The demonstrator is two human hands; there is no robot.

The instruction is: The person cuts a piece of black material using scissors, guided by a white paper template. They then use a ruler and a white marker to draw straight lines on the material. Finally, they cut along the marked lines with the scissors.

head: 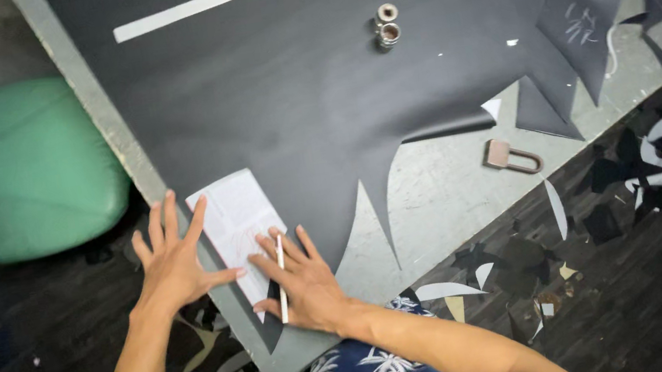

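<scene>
A white paper template (237, 224) is pinned flat on the black sheet (263, 90) by the splayed left hand (175, 264) at nine o'clock, steadying it, while a white marking pencil (282, 278) is held between fingers of the flattened right hand (302, 283).

A paper pattern (235, 223) lies on the sheet (264, 99) at the bench (446, 185) near edge. Both hands rest on it, left hand (174, 259) left of right hand (302, 283). The padlock (510, 156) lies to the right.

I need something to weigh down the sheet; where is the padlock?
The padlock lies right of centre on the bare grey table, just below the black sheet's cut edge.
</scene>
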